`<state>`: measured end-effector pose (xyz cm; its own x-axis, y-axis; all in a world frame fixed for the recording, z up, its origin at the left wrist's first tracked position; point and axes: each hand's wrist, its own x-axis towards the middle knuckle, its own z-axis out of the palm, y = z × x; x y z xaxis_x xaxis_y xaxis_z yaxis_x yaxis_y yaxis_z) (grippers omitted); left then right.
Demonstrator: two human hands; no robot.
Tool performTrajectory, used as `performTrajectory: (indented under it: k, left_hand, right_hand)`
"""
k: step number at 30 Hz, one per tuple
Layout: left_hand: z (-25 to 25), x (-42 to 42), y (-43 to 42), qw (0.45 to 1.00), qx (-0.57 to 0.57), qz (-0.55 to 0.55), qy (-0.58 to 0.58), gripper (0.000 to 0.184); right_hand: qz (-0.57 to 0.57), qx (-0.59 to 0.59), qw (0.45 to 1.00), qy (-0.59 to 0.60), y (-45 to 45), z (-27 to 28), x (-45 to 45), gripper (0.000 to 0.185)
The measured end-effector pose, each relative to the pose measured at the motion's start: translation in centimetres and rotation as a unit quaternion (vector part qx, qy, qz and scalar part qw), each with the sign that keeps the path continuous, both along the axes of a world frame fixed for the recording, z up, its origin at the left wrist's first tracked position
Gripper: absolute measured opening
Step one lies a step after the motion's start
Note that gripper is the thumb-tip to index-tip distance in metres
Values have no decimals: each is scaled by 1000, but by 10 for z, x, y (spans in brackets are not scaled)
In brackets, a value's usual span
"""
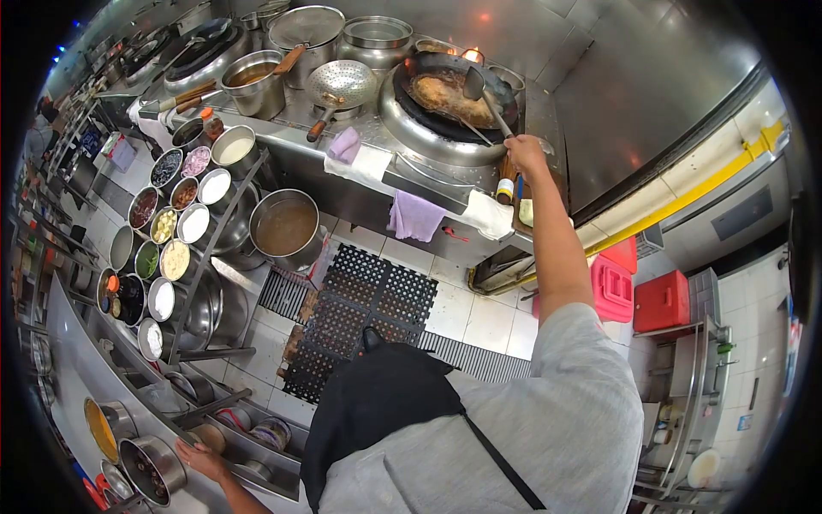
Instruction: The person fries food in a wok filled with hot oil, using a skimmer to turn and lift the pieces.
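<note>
My right hand [526, 156] is closed around the handle of a long ladle [475, 84], whose dark bowl rests over a large browned piece of food [445, 92]. That food lies in a black wok [510, 113] on the round steel burner [392, 128], with flames behind it. At the lower left, my left hand [202, 461] lies at the metal counter's edge [175, 428], fingers extended and apart, holding nothing. Close to it stand a steel pot with dark contents [175, 463] and a pot of yellow-orange liquid [120, 420].
A perforated strainer [342, 84] and a pot of brown liquid [257, 73] stand left of the wok. Ingredient containers [175, 259] fill a rack at left. A large pot [285, 227] stands beside the black floor mat [364, 300]. Red bins [661, 301] are at right.
</note>
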<state>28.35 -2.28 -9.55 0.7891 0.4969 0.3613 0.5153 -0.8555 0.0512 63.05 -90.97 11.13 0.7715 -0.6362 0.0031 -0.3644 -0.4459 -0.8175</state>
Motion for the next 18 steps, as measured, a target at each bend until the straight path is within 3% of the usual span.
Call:
performTrajectory:
  k: [1, 3, 4, 7, 10, 11, 14, 16, 18]
  left_hand:
    - [0, 0, 0, 1000, 0, -1, -1, 49]
    - [0, -1, 0, 1000, -19, -2, -16, 48]
    - [-1, 0, 2, 1000, -19, -4, -15, 48]
    - [-1, 0, 3, 1000, -6, -8, -10, 48]
    - [4, 5, -3, 1000, -17, -1, -15, 48]
    - [4, 5, -3, 1000, -15, 0, -12, 48]
    - [-2, 3, 3, 1000, 1, 3, -4, 48]
    - [-3, 3, 8, 1000, 14, 3, 1, 48]
    - [-2, 3, 5, 1000, -7, 0, -6, 48]
  right_hand:
    - [13, -69, 997, -17, -26, -25, 7, 14]
    - [-20, 14, 997, -75, -9, -14, -23, 13]
    - [-38, -102, 990, -91, -41, -39, -23, 18]
    - [-84, -311, 947, -19, -50, -26, -70, 32]
    - [-108, -373, 922, 11, -83, -37, -100, 31]
    - [-111, -372, 921, 13, -84, -36, -106, 31]
    - [-96, -182, 978, -21, -69, -19, -108, 27]
    - [-34, -154, 986, -49, -36, 7, -97, 26]
    - [8, -49, 997, -62, -16, 16, -70, 21]
